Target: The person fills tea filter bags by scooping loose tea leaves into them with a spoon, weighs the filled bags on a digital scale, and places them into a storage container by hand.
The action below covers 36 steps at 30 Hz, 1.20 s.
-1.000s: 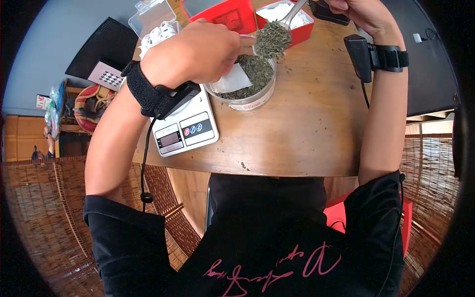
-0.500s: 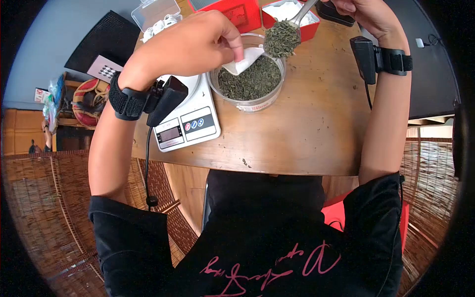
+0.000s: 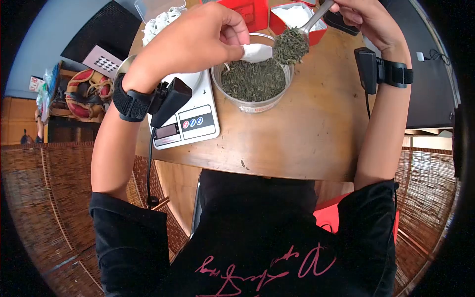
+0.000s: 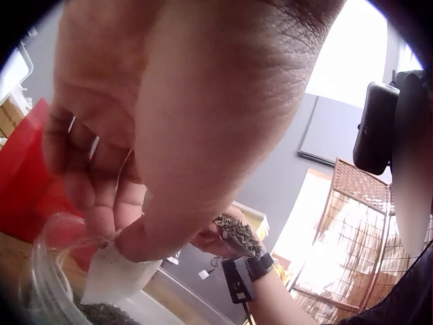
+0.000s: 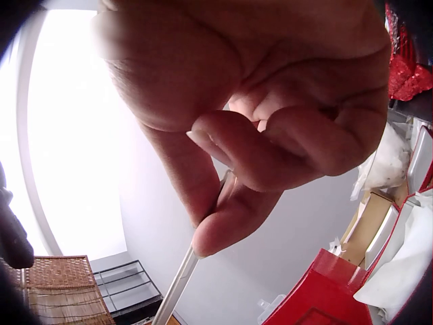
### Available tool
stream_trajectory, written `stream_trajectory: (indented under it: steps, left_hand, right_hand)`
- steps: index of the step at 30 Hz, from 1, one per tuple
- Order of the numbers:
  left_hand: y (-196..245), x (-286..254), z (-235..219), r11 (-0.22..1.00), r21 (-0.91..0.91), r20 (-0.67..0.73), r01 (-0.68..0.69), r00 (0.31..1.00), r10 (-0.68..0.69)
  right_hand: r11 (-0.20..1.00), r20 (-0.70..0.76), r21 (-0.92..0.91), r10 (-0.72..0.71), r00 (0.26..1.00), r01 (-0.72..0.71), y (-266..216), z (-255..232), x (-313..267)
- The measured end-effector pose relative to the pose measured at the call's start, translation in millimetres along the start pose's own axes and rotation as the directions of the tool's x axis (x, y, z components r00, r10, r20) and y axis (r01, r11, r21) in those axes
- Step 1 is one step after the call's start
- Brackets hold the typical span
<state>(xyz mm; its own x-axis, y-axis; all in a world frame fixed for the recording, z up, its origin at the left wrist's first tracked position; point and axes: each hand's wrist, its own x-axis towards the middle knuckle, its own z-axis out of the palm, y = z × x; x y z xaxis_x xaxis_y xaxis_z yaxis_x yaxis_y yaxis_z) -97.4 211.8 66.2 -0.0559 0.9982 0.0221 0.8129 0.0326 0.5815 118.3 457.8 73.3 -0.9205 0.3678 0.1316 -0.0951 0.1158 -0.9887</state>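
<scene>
My left hand [image 3: 190, 42] pinches a small white pouch [image 3: 258, 52] by its edge between thumb and fingers, over the far part of a clear round tub [image 3: 255, 107]. Dark green dried leaves [image 3: 253, 81] fill much of the tub. In the left wrist view the pouch [image 4: 118, 274] hangs from the fingertips beside the tub's rim. My right hand [image 3: 373, 20] grips the handle of a metal spoon [image 3: 318, 17], seen between thumb and fingers in the right wrist view. Heaped dried leaves [image 3: 291, 47] cover the spoon's bowl, just right of the pouch.
A white kitchen scale [image 3: 202, 123] stands left of the tub, partly under my left wrist. Behind are a red box [image 3: 252, 12], a red box of white pouches [image 3: 297, 17] and a clear container with white stringed pieces [image 3: 161, 22]. Leaf crumbs dot the wooden table [image 3: 316, 123].
My left hand has lifted the pouch off the leaves to the tub's far side, turning so its thumb and fingers show. The loaded spoon remains raised in my right hand, slightly further right in view.
</scene>
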Motion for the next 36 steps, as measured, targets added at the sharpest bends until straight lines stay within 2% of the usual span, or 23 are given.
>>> stream_trajectory:
  steps: [5, 8, 9, 11, 14, 18, 19, 21, 23, 25, 29, 31, 36]
  left_hand:
    - [-3, -1, 5, 0.999, -0.035, -0.031, 0.003, 1.000, -0.005]
    - [6, -6, 7, 0.992, 0.121, -0.109, -0.046, 0.992, 0.060]
    - [4, -6, 7, 0.992, 0.120, -0.109, -0.047, 0.992, 0.060]
    - [1, -7, 10, 0.999, 0.034, -0.136, -0.012, 0.991, 0.016]
    - [8, -11, 14, 0.999, 0.024, -0.174, 0.029, 0.985, -0.024]
    - [14, -15, 28, 0.996, -0.086, -0.228, 0.016, 0.973, -0.035]
    - [15, -16, 30, 0.996, -0.083, -0.234, 0.011, 0.972, -0.031]
    - [16, -17, 33, 0.998, 0.054, -0.238, -0.020, 0.971, 0.032]
    - [15, -19, 36, 0.999, 0.047, -0.243, -0.024, 0.969, 0.035]
    - [15, -18, 37, 0.993, 0.119, -0.292, -0.023, 0.955, 0.058]
    - [17, -20, 38, 0.991, 0.129, -0.311, -0.014, 0.949, 0.054]
    - [18, -20, 37, 0.983, 0.175, -0.336, -0.062, 0.934, 0.119]
    - [23, -18, 37, 0.997, 0.070, -0.352, -0.018, 0.935, 0.042]
  right_hand:
    - [0.999, -0.035, 0.030, -0.018, 0.999, 0.019, 7, -2, 2]
    - [1.000, -0.027, -0.016, -0.024, 0.999, 0.023, 10, -6, 5]
    - [0.998, -0.023, -0.056, -0.022, 0.999, 0.021, 12, -7, 5]
    - [0.998, -0.035, -0.055, -0.014, 0.999, 0.012, 13, -5, 3]
    - [0.998, -0.024, -0.068, -0.002, 1.000, 0.000, 10, -4, 8]
    - [0.996, -0.029, -0.091, 0.021, 0.999, -0.024, 12, 1, 8]
    - [0.995, -0.033, -0.092, 0.023, 0.999, -0.026, 10, 1, 9]
    - [0.995, -0.032, -0.087, 0.050, 0.998, -0.053, 9, -1, 9]
    - [0.989, -0.040, -0.142, 0.043, 0.998, -0.048, 11, -2, 8]
    - [0.990, -0.047, -0.132, 0.045, 0.998, -0.051, 11, -3, 6]
    - [0.990, -0.039, -0.135, 0.041, 0.998, -0.046, 9, -5, 5]
    - [0.991, -0.045, -0.128, 0.042, 0.998, -0.047, 9, -3, 3]
    - [0.993, -0.048, -0.100, 0.056, 0.997, -0.061, 7, 2, 4]
